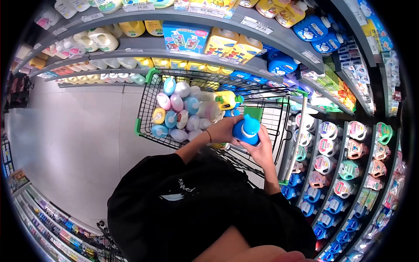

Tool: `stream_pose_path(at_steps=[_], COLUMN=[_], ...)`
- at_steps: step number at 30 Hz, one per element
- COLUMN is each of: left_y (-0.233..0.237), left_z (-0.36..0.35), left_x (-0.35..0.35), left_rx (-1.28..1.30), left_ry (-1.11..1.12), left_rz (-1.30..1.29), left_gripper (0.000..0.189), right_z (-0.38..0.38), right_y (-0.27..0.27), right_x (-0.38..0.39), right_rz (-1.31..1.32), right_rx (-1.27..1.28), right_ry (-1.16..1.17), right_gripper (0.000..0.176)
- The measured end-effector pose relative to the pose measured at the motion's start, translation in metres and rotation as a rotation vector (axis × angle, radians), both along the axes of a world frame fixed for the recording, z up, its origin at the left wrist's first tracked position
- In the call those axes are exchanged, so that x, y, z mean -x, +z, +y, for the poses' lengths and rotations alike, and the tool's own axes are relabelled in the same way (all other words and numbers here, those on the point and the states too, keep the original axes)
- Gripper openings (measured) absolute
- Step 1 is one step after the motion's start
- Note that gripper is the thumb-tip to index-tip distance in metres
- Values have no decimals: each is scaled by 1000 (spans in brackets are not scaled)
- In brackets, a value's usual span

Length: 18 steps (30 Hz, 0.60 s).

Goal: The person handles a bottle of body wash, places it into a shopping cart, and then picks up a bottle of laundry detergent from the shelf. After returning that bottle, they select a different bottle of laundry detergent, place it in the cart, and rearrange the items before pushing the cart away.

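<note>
This is a shop, a supermarket aisle by its look; long grey shelves (283, 38) carry rows of jugs (324, 164), the same kinds repeated side by side; printed price tags (257, 25) run along the shelf edges; a wire cart (138, 126) loaded with bottles (176, 103) stands on pale floor tiles (83, 126); more stocked racks (56, 225) show at lower left.

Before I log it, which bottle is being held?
The blue-topped bottle between the left hand and right hand; the clustered bottles in the cart are unheld.
</note>
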<state>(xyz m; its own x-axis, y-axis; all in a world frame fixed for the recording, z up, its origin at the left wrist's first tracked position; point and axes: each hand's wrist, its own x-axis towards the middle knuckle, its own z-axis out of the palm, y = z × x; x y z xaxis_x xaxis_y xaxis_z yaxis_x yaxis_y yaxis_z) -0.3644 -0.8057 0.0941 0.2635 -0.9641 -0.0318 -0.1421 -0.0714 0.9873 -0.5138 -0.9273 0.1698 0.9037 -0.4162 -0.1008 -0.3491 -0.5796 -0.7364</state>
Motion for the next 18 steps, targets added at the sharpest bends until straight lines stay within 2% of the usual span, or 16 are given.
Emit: stream_pose_path(at_steps=[2, 3, 7, 9, 10, 11, 12, 13, 14, 18], left_y=[-9, -11, -10, -10, -9, -8, -9, -10, -11, -2], left_z=[-12, -20, -51, -70, -80, -90, -99, -110, -120, -155], left_x=[13, 19, 25, 19, 14, 13, 9, 5, 1, -17], left_rx=[88, 148, 261, 352, 398, 372, 387, 402, 416, 397], left_ry=[112, 173, 376, 437, 464, 498, 489, 477, 466, 403], left_rz=[-67, -53, -319, -437, -504, -539, -513, -485, -456, -637], left_gripper=[81, 72, 60, 60, 59, 62, 63, 63, 64, 74], right_z=[-7, -12, -31, -40, -46, -50, -55, -70, -82, -126], right_y=[-5, -5, -17, -29, -35, -40, -40, -49, -53, -74], right_x=[6, 8, 17, 15, 10, 4, -6, -10, -13, -32], right_rz=[-45, -74, -163, -228, -256, -292, -325, -339, -402, -546], right_rx=[80, 93, 195, 225, 148, 204, 260, 181, 139, 28], right_ry=[24, 19, -48, -103, -156, -202, -254, -278, -278, -300], right_gripper=[74, 73, 69, 68, 73, 77, 82, 93, 91, 80])
